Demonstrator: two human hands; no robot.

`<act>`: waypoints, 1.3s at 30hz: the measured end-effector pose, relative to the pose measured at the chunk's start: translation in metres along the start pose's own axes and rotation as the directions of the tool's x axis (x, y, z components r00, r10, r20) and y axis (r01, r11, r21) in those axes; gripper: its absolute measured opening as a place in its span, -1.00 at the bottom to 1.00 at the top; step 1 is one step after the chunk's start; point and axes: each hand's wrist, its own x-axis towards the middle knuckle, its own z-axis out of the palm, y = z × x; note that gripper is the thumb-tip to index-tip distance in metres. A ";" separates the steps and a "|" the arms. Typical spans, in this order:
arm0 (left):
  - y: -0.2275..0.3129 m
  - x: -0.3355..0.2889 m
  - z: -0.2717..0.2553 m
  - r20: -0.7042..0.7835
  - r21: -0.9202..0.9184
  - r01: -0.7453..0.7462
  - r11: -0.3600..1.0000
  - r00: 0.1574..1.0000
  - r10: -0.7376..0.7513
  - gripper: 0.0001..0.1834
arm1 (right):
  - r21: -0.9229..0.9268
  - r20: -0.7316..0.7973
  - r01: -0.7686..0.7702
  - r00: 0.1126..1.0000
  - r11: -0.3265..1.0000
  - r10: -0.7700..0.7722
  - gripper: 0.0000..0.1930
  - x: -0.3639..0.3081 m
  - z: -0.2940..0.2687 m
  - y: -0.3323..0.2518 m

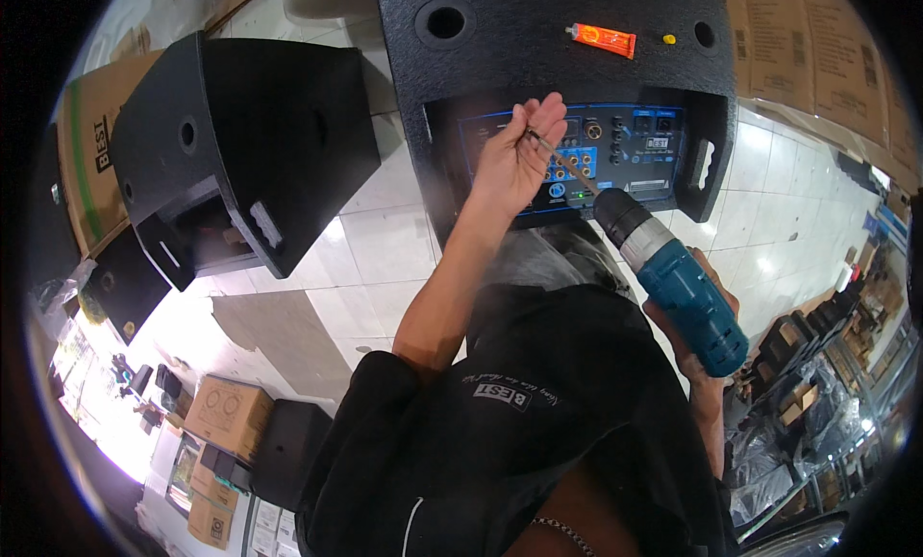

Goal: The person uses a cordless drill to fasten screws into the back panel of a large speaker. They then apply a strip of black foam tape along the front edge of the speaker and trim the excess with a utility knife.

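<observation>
My right hand (681,344) is wrapped around a teal cordless drill (690,296), which hides most of the fingers. A long thin driver bit (569,166) runs from its black chuck up and left to my left hand (519,161). There, thumb and finger close around the far end of the bit; whether a screw sits at the tip is too small to tell. Both hands are over a large black speaker cabinet (548,40). Set into its recess is a blue-and-black control panel (625,173) with knobs, sockets and a small green light, partly covered by my left hand.
On the cabinet lie an orange tube (603,40) and a small yellow cap (669,40). A second black speaker cabinet (288,124) stands at left, on the white tiled floor (385,240). Cardboard boxes (817,52) stand at far right, with plastic-wrapped goods (808,432) nearer.
</observation>
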 end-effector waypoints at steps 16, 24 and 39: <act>-0.019 0.018 -0.016 -0.167 0.030 -0.069 0.997 0.983 0.073 -0.75 | -0.302 0.032 0.044 0.999 0.952 -0.036 -0.42 0.038 0.021 -0.026; -0.016 0.020 -0.023 -0.117 -0.029 -0.059 0.998 0.992 0.056 -0.75 | -0.317 0.058 0.065 0.997 0.946 -0.049 -0.35 0.045 0.022 -0.025; -0.013 0.017 -0.022 -0.200 -0.001 -0.030 1.000 0.979 0.029 -0.74 | -0.370 0.193 0.092 0.981 0.925 -0.020 -0.22 0.061 0.024 -0.059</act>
